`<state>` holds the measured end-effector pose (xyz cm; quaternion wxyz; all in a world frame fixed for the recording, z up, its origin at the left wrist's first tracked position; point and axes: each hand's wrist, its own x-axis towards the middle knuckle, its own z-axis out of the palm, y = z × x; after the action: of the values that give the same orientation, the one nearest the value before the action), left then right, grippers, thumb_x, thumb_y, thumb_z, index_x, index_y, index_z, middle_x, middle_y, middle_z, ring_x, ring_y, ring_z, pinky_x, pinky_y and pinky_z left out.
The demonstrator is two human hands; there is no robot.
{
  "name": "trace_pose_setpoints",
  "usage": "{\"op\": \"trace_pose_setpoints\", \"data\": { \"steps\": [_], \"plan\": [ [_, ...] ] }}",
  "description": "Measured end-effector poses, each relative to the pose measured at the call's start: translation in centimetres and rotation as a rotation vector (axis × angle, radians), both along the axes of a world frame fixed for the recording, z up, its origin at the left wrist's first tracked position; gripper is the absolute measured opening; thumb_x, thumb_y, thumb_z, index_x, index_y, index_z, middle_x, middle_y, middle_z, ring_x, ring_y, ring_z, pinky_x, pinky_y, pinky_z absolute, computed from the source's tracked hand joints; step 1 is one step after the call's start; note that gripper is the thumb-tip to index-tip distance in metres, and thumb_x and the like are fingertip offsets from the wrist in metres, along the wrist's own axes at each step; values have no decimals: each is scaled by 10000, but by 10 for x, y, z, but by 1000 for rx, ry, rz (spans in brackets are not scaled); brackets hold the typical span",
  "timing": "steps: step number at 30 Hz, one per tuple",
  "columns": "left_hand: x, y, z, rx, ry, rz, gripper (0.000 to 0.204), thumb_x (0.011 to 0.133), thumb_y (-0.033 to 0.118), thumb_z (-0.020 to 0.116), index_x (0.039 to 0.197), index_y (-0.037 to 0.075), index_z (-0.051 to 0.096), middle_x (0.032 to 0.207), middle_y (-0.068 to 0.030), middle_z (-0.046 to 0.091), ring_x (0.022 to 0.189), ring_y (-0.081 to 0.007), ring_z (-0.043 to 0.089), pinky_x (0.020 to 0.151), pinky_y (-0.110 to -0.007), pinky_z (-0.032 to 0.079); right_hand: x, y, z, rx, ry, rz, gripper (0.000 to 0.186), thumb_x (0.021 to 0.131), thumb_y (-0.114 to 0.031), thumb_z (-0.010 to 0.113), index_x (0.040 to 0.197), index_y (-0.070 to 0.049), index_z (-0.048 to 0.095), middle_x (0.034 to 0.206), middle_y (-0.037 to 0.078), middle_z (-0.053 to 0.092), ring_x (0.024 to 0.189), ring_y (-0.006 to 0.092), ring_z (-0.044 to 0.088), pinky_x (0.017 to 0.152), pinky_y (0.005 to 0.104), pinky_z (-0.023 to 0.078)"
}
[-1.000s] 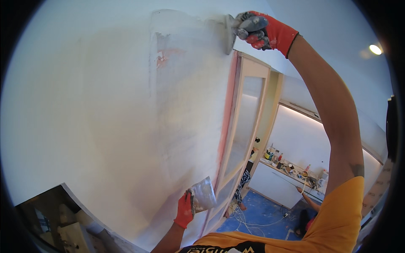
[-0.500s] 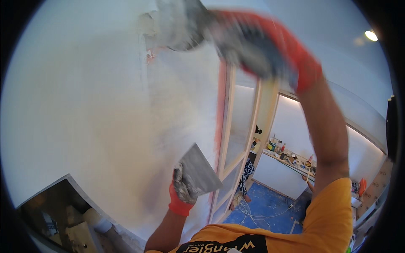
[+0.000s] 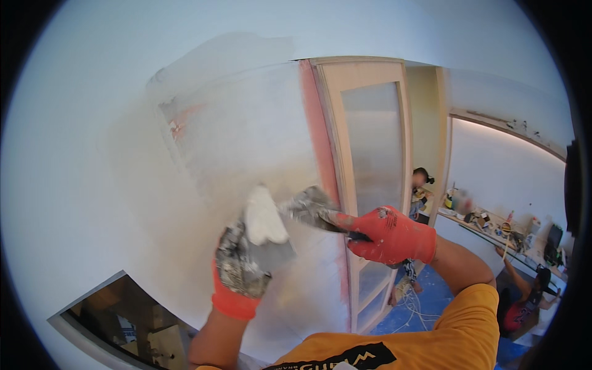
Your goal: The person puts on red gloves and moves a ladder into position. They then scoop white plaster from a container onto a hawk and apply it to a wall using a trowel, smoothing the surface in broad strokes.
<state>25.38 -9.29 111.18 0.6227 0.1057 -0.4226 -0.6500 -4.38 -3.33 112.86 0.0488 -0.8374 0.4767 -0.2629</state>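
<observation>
My left hand (image 3: 242, 265), in a red glove smeared grey with plaster, is closed round a flat metal plate (image 3: 277, 254). A thick lump of white filler (image 3: 264, 216) lies on that plate. My right hand (image 3: 394, 235), also in a red glove, grips the handle of a putty knife (image 3: 313, 206). The knife's blade, coated grey and slightly blurred, points left beside the lump; whether it touches the filler I cannot tell. Both tools are in front of a wall (image 3: 246, 132) with smoothed grey-beige patches and a small reddish rough spot at upper left.
A wooden door frame (image 3: 330, 111) with frosted panels stands right of the wall. At lower left is a framed dark recess (image 3: 120, 308). Farther right, a counter (image 3: 472, 229) carries bottles and tools. Two people (image 3: 420, 191) are beyond; cables lie on blue floor covering (image 3: 394, 317).
My right hand has come down from high on the wall, bringing the knife beside the plate. White filler now shows on the plate, whose visible face looked bare before. The view has shifted.
</observation>
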Motion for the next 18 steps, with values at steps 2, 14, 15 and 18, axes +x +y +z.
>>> {"op": "trace_pose_setpoints", "data": {
  "steps": [2,14,15,18],
  "plan": [
    [22,-18,29,-36,122,41,417,1033,280,462,1372,50,533,1329,-95,611,1179,-223,598,979,-373,509,-23,-11,-20,87,-126,17,588,876,-139,625,1448,-143,489,664,101,591,568,238,599,593,364,493],
    [29,-76,293,-1598,-1455,2205,364,999,189,482,1350,139,568,1245,-97,632,1056,-295,608,880,-328,515,-54,-71,-131,275,-785,292,697,850,-36,687,1498,-75,432,784,39,601,725,104,547,704,286,493],
    [28,-90,294,-1572,-1512,2203,382,1004,199,461,1371,148,553,1280,-120,621,1100,-342,602,921,-367,507,-49,-73,-131,324,-803,315,695,854,-36,684,1499,-71,428,787,30,597,722,101,544,698,285,491],
    [13,-105,282,-1246,-1750,2056,438,1007,196,432,1438,146,488,1412,-163,533,1227,-448,515,1029,-434,436,-29,-77,-127,412,-867,363,693,861,-32,681,1502,-58,420,803,11,588,722,93,534,682,279,484]
  ]
}}
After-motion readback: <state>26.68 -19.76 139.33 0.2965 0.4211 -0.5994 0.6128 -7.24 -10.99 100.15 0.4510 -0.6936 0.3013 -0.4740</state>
